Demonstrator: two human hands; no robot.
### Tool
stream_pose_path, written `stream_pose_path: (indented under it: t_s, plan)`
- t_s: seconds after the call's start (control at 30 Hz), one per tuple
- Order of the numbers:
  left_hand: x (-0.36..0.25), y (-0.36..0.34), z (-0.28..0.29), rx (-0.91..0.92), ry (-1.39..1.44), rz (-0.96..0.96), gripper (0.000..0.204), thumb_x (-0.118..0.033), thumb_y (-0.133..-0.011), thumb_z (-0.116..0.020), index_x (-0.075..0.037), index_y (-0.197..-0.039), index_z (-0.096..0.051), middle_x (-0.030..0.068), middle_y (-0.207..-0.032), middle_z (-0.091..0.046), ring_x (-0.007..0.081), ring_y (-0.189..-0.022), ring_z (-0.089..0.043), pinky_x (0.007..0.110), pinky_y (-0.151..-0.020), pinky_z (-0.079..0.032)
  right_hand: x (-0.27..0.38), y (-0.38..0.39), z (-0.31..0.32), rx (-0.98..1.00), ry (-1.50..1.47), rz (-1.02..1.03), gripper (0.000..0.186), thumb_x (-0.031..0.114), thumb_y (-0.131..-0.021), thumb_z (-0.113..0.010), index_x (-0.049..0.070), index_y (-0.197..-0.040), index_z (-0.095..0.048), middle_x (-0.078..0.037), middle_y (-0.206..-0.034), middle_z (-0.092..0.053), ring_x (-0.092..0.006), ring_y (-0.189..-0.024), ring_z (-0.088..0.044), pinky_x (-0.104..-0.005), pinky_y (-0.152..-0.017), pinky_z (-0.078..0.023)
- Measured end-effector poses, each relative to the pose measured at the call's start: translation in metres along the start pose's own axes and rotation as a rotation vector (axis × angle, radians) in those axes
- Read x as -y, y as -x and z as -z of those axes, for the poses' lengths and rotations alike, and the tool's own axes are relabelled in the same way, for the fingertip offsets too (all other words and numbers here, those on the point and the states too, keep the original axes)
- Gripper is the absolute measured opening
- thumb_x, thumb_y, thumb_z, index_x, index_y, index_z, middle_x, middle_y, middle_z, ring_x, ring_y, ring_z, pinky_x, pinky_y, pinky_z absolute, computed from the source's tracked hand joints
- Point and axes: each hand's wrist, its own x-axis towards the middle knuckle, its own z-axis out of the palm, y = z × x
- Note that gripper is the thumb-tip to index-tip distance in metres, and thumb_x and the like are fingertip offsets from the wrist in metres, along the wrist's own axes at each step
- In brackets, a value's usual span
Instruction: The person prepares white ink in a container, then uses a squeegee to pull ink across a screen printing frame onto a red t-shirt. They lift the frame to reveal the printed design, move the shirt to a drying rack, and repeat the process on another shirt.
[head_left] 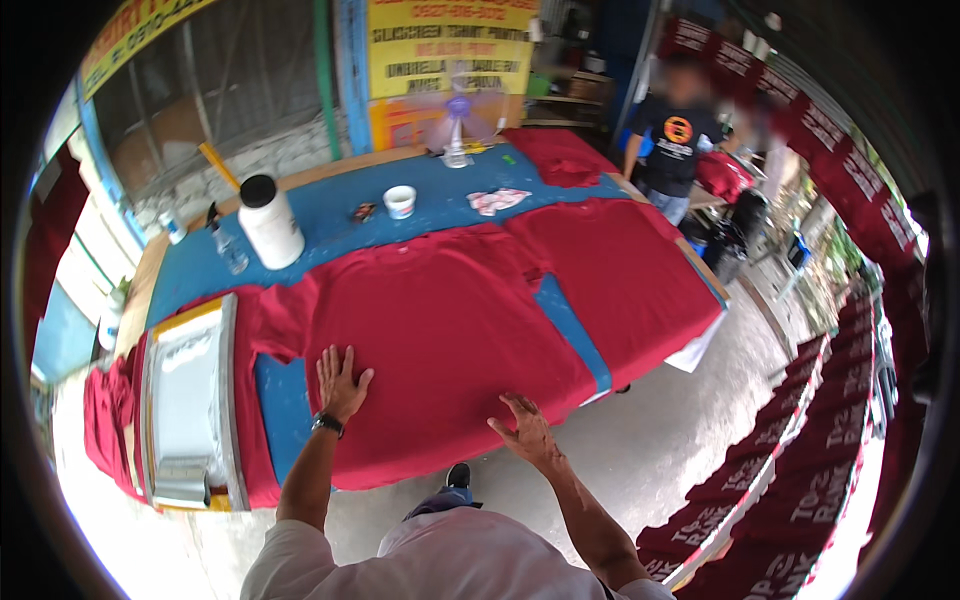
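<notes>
A dark red T-shirt [430,330] lies spread flat on the blue table [330,205] before me. My left hand [342,384], a dark watch on its wrist, rests on the shirt's left part with fingers spread. Over the shirt's lower right part is my right hand [526,430], fingers apart and holding nothing; whether it touches the cloth I cannot tell. Left of my left hand, a framed printing screen [190,360] lies on another red shirt. A squeegee-like metal piece [183,481] sits at the screen's near end. To the right, another red shirt [605,270] lies flat.
Toward the back stand a large white jar [270,232], a spray bottle [228,245], a white tub [399,202] and a small fan [456,130]. A crumpled cloth [498,201] lies nearby. A person [675,135] stands beyond the far right corner. Printed red shirts [760,470] hang in rows at right.
</notes>
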Motion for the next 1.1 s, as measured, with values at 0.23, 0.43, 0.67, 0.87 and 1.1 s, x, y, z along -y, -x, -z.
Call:
stream_pose_path:
  t_s: [0.23,0.43,0.67,0.87,1.1]
  plan:
    - [0.009,-0.055,-0.012,-0.036,0.035,-0.009,0.087,-0.066,-0.104,-0.055,-0.009,-0.167,-0.041,0.0323,-0.172,-0.031,0.0465,-0.163,-0.023,0.057,-0.135,-0.015,0.003,-0.123,-0.075,0.290,0.293,0.222,0.098,0.067,-0.103,-0.061,-0.001,-0.167,-0.032,-0.027,-0.174,-0.030,-0.0455,-0.164,-0.024,-0.0622,-0.134,-0.017]
    - [0.033,-0.133,-0.032,-0.049,0.065,0.044,0.092,-0.069,-0.101,-0.056,-0.007,-0.167,-0.040,0.0297,-0.174,-0.031,0.0459,-0.163,-0.025,0.057,-0.134,-0.018,-0.037,-0.241,-0.092,0.271,0.274,0.080,0.104,0.077,-0.102,-0.048,0.000,-0.169,-0.030,-0.025,-0.177,-0.027,-0.0435,-0.167,-0.015,-0.0645,-0.134,-0.007]
    - [0.050,-0.240,-0.049,-0.091,-0.014,0.108,0.092,-0.071,-0.099,-0.059,-0.008,-0.165,-0.045,0.0296,-0.172,-0.035,0.0455,-0.163,-0.026,0.059,-0.134,-0.019,-0.094,-0.366,-0.080,0.157,0.361,0.000,0.094,0.070,-0.101,-0.058,0.008,-0.168,-0.039,-0.021,-0.177,-0.031,-0.0443,-0.165,-0.022,-0.0597,-0.135,-0.012]
    - [0.058,-0.284,-0.057,-0.092,-0.060,0.074,0.084,-0.063,-0.102,-0.062,-0.011,-0.166,-0.045,0.0319,-0.169,-0.038,0.0452,-0.161,-0.030,0.059,-0.133,-0.018,-0.125,-0.445,-0.088,0.060,0.327,-0.037,0.088,0.067,-0.099,-0.063,0.011,-0.165,-0.046,-0.020,-0.174,-0.037,-0.0439,-0.158,-0.037,-0.0586,-0.128,-0.033]
    - [0.059,-0.287,-0.058,-0.102,-0.067,0.054,0.077,-0.057,-0.103,-0.064,-0.008,-0.161,-0.052,0.0333,-0.166,-0.042,0.0470,-0.158,-0.036,0.060,-0.132,-0.022,-0.134,-0.471,-0.091,0.067,0.316,-0.058,0.092,0.072,-0.099,-0.061,0.010,-0.165,-0.045,-0.018,-0.175,-0.035,-0.0416,-0.158,-0.039,-0.0514,-0.126,-0.041]
